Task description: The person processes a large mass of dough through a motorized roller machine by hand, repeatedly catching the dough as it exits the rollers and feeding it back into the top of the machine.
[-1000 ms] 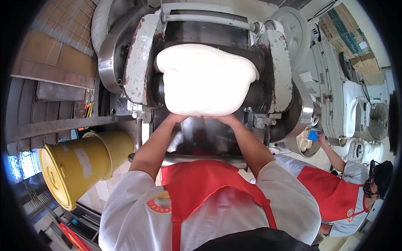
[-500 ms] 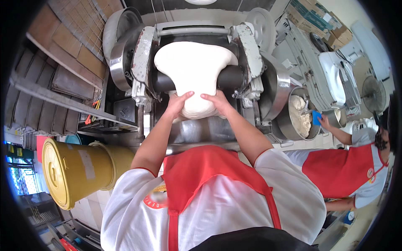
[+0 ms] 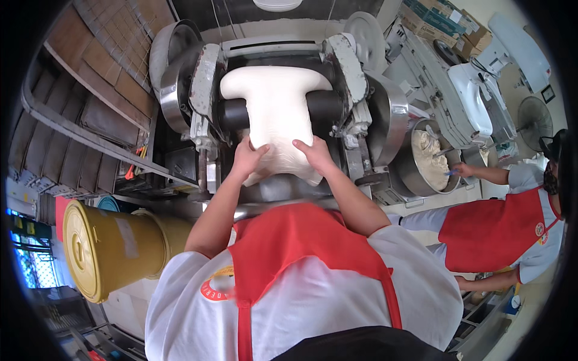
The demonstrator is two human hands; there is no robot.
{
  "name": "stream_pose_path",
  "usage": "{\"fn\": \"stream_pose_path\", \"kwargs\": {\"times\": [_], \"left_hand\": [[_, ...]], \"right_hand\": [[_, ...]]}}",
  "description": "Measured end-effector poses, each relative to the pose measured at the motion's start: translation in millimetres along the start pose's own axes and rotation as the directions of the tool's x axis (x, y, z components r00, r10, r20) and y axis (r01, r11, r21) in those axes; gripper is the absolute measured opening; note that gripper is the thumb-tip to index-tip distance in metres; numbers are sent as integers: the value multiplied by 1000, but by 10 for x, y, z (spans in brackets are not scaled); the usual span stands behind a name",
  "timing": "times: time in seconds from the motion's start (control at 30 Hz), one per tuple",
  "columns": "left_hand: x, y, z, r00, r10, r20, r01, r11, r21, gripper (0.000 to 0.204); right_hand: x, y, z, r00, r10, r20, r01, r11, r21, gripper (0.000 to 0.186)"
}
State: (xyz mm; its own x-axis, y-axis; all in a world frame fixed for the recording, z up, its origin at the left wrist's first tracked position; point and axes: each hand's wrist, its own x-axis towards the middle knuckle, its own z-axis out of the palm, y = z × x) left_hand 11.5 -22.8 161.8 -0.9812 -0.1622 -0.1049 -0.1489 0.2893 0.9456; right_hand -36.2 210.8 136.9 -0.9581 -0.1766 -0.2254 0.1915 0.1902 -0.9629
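Observation:
A thick white sheet of dough runs over the dark roller of a dough-rolling machine. Its far end spreads wide behind the roller, while the near end hangs toward me above a metal surface. My left hand grips the sheet's left edge, thumb on top. At the opposite edge my right hand does the same. The dough hides part of the fingers of both hands.
On the left stand a tray rack and yellow lidded bins. To the right, a co-worker in a red apron reaches with a blue scraper into a steel bowl of dough. Round metal guards flank the rollers.
The dough by my hands has gone from a rounded fold to a flatter, longer sheet hanging nearer me. My hands are slightly lower and still hold it. The co-worker's scraper moved down to the dough.

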Motion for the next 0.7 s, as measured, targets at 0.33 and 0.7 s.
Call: {"fn": "stream_pose_path", "kwargs": {"times": [0.33,0.7], "left_hand": [[-301,-1366,143,930,-350,-116,330,930,-159,66],[555,-1220,392,892,-419,171,452,806,-382,91]], "right_hand": [[-38,705,-189,979,29,-202,-42,997,-60,39],[754,889,50,890,440,116,-452,883,122,126]]}}
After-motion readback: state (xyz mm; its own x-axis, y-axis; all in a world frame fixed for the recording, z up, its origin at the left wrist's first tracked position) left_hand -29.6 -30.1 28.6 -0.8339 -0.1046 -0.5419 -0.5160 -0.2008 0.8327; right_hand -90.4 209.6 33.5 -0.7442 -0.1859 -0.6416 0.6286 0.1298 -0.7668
